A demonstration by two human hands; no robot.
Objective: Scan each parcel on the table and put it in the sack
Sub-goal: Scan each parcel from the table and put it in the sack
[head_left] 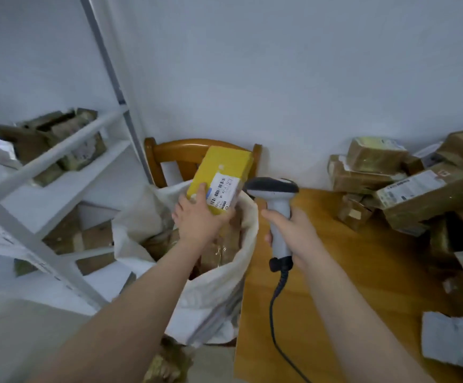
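Yellow cardboard parcel [222, 167] — stiff, likely light — I'm holding it mid-frame above the sack [219, 288], my left hand [197, 219] curling its fingers round the lower end; my right hand [296, 233] is gripping the scanner [273, 187].

a yellow parcel [220, 179] with a white barcode label sits tilted in the left hand [198, 217], above the open white sack [211, 288]; brown parcels [407, 186] lie right of the right hand [294, 233].

left grip [200, 217] holding yellow parcel [222, 167], arm extended, right grip [294, 230] clasping scanner [273, 187]
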